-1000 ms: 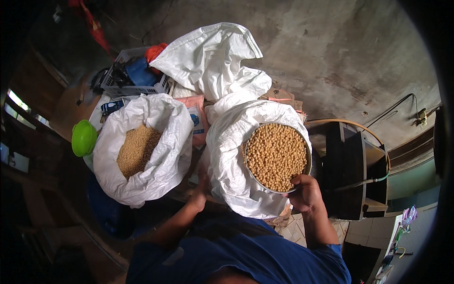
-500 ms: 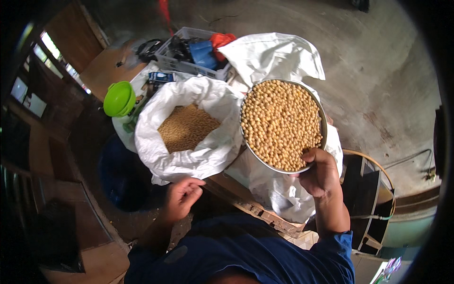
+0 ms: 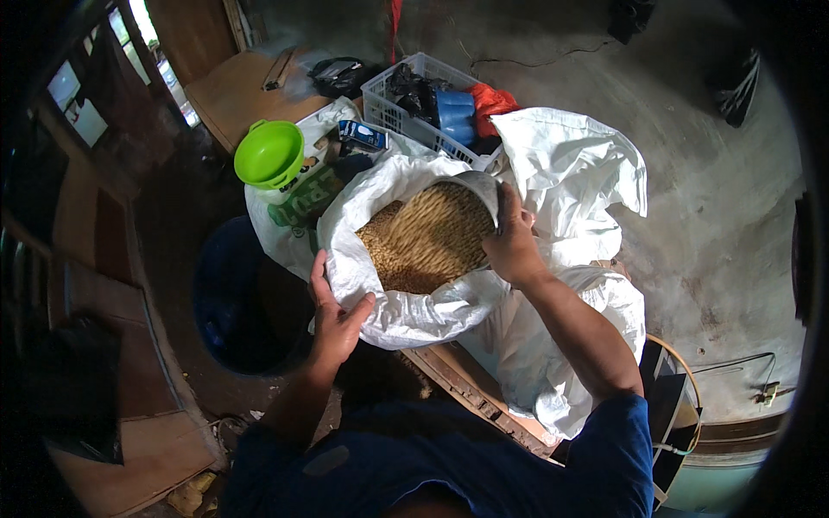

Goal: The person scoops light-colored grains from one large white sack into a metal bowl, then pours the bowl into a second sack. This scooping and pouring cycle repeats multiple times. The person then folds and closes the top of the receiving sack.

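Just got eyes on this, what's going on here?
A person's right hand has a round pan in its grip, tipped over an open white sack. Blurred beans are spilling from the pan onto those in the sack. The left hand is spread against the sack's near left side. A green basin sits beyond the sack to the left, and another white sack lies to the right.
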